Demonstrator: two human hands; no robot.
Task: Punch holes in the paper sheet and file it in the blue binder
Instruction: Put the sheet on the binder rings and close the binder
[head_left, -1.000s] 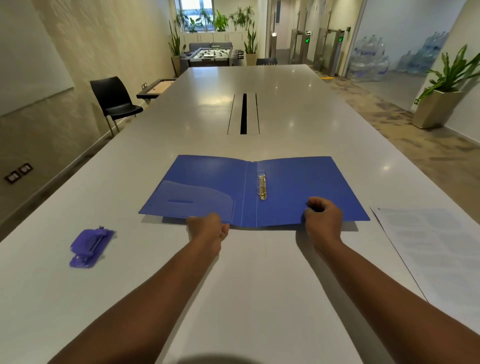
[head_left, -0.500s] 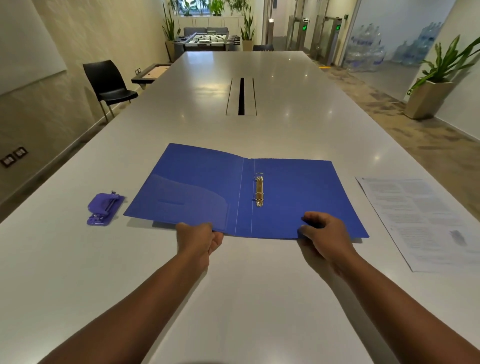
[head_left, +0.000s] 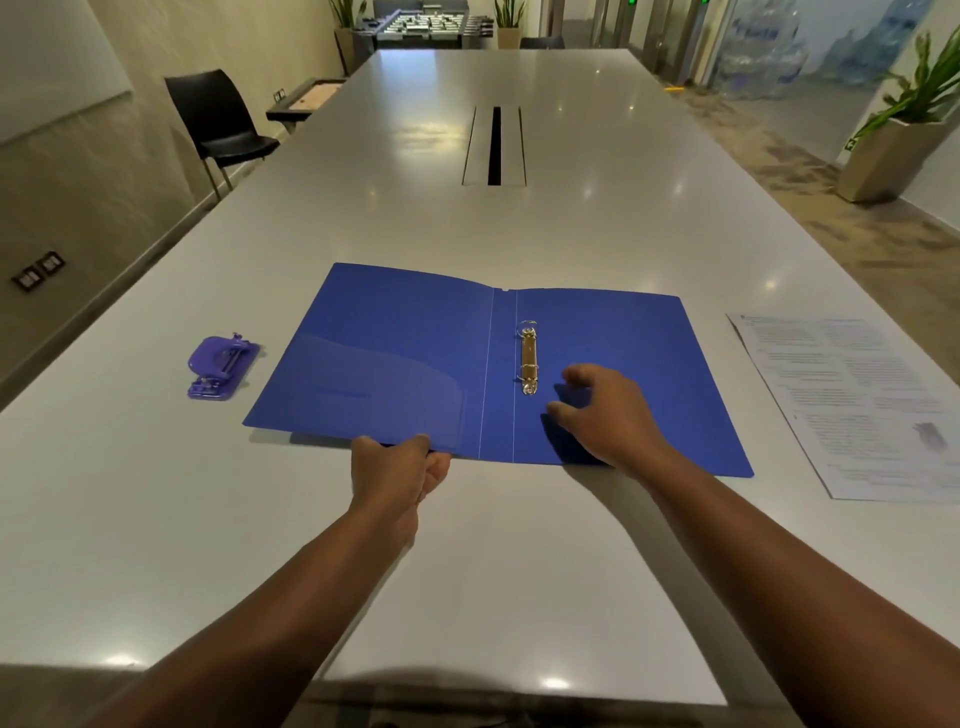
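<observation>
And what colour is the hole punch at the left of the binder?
Purple; the hole punch is a lighter shade than the blue binder. The head view shows it best.

I have a single view, from the camera worn on the head. It looks forward and down along the long bench (head_left: 597, 223) from its near end, wide-angle, so edges bow outward. Both forearms enter from the bottom, close to the lens; the far room sits small at the top.
</observation>
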